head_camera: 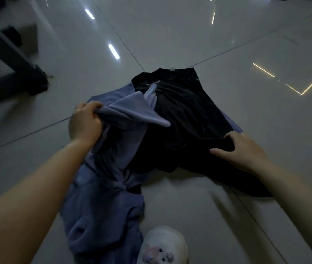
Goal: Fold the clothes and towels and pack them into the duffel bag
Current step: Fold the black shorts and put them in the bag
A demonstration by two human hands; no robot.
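1. I am over a glossy pale tiled floor (pixel 199 35) with dark grout lines crossing it and bright strips of light reflected in its shine.
2. A black garment (pixel 185 115) lies spread on the tiles in front of me, its neck end away from me with a small pale tag at the far edge.
3. A purple fleece garment (pixel 102 202) lies partly under the black one on my left side and trails back toward me in a rumpled heap; a sliver of it also shows past the black cloth's right edge.
4. My left hand (pixel 85 122) is closed in a fist around a bunch of the purple fleece, lifting a pointed flap of it that lies across the black garment's left part.
5. My right hand (pixel 241 149) rests on the near right part of the black garment, fingers curled down onto the fabric and thumb stretched out to the left; I cannot tell whether it pinches the cloth or only presses it.
6. A white shoe (pixel 162 246) with a small pink and dark decoration sits at the bottom edge, just beside the purple heap.
7. At the far left stands a dark furniture frame (pixel 16 60), well apart from the clothes.
8. No duffel bag shows in this view.
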